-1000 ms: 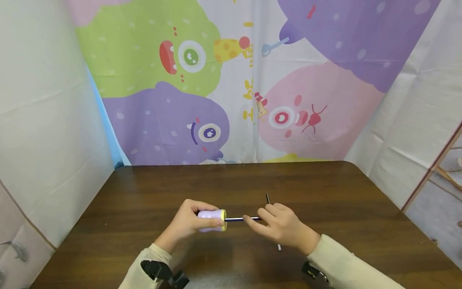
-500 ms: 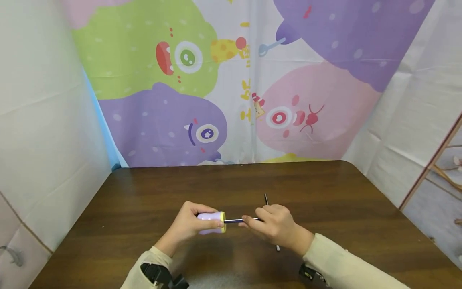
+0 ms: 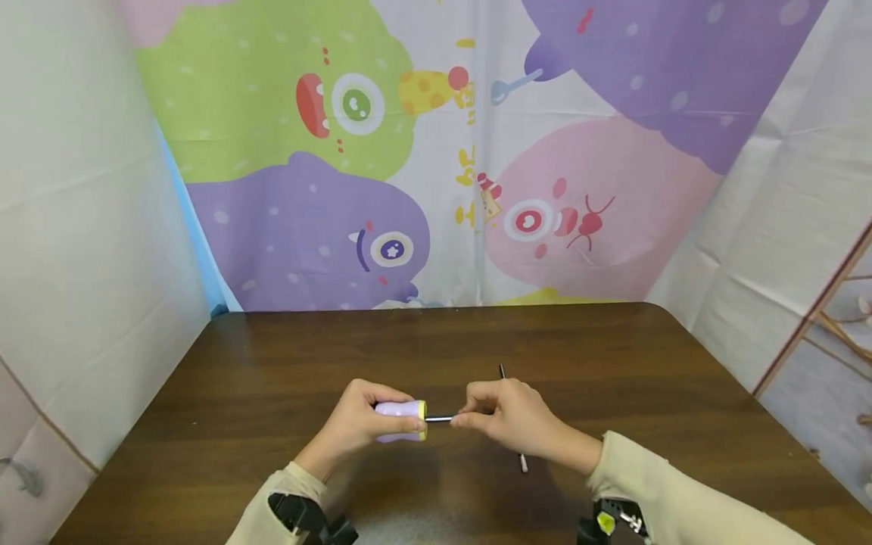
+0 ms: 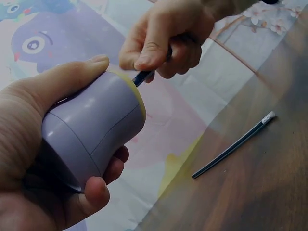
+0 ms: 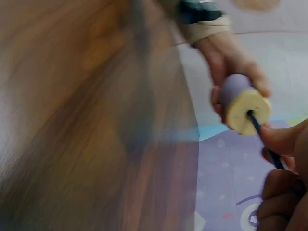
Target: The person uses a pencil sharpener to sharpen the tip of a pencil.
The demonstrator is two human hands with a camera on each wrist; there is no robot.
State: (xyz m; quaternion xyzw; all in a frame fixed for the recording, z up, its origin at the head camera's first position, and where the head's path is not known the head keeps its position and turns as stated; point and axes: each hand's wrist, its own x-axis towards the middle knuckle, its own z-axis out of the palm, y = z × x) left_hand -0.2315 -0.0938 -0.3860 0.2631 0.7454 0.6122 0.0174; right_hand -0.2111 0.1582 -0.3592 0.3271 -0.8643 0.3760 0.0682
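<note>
Fingers of the left hand wrapped the purple sharpener. Right hand pinched a pencil stuck in its yellow face; another pencil lay just beyond on the table.

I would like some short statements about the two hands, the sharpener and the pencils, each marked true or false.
1. The left hand holds the lilac cylindrical pencil sharpener with a yellow end. True.
2. The right hand lies flat on the dark brown wooden table. False: it grips the dark pencil that enters the sharpener.
3. A second dark pencil with a white tip lies on the table. True.
4. The sharpener stands on the table. False: it is held above it.
</note>
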